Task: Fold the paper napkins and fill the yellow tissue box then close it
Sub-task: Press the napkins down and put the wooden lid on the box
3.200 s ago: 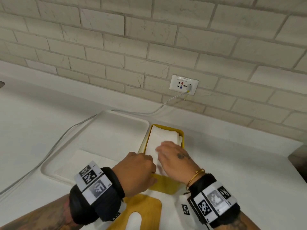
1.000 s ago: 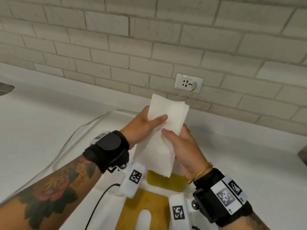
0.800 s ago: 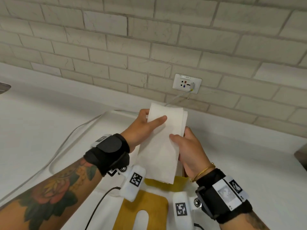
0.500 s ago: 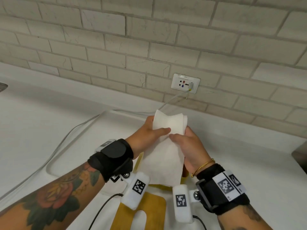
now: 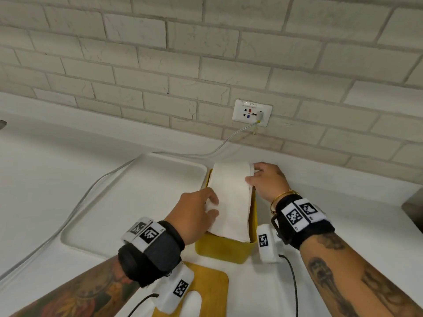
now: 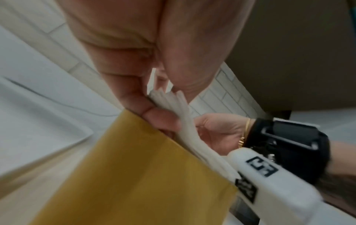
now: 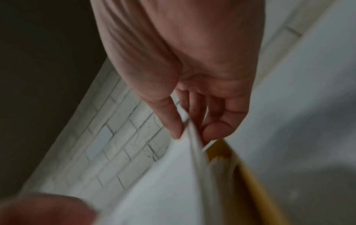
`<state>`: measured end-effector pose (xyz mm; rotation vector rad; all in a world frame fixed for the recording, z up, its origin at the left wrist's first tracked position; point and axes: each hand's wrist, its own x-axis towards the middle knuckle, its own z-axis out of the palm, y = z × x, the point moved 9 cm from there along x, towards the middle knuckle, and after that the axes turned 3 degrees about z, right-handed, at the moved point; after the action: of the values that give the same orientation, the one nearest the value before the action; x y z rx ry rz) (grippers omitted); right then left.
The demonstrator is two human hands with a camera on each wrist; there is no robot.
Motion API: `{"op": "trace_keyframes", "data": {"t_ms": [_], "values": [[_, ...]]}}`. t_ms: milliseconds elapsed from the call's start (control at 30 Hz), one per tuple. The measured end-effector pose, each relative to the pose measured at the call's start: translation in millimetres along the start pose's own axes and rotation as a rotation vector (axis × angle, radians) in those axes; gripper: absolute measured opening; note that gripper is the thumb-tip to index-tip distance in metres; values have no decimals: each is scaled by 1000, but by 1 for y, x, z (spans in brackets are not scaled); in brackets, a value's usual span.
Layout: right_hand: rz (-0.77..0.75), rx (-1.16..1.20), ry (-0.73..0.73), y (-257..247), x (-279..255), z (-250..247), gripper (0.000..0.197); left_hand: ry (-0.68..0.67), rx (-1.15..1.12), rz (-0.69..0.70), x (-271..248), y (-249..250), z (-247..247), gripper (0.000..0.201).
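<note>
- White tray (image 5: 109, 202) sitting on desk (image 5: 45, 168), far left.
- Left hand (image 5: 194, 216) pinching near-left edge of napkin stack (image 5: 231, 200); fingertips hidden under paper.
- Stack lying over open yellow tissue box (image 5: 219, 250), covering box interior.
- Right hand (image 5: 267, 181) pinching far-right corner; wrist views blurry.
- Yellow lid (image 5: 206, 294) partly cut off at bottom.

Napkin stack (image 5: 231, 200) hides yellow box (image 5: 223, 250) interior.

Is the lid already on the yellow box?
No, the yellow box is open, with the napkin stack over it and the lid lying flat on the counter nearer the person.
</note>
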<state>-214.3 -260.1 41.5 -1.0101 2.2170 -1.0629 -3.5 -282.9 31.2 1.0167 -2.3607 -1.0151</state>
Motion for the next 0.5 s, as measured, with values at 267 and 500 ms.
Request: {"op": "trace_keyframes", "data": {"t_ms": [267,500], "values": [[19,-140,30,5,16,1,34,-66,430,48,-1,3,9,27],[-211,-431,10,-11,7,-5,26,-43,617,149,-11,16,10,36]]}}
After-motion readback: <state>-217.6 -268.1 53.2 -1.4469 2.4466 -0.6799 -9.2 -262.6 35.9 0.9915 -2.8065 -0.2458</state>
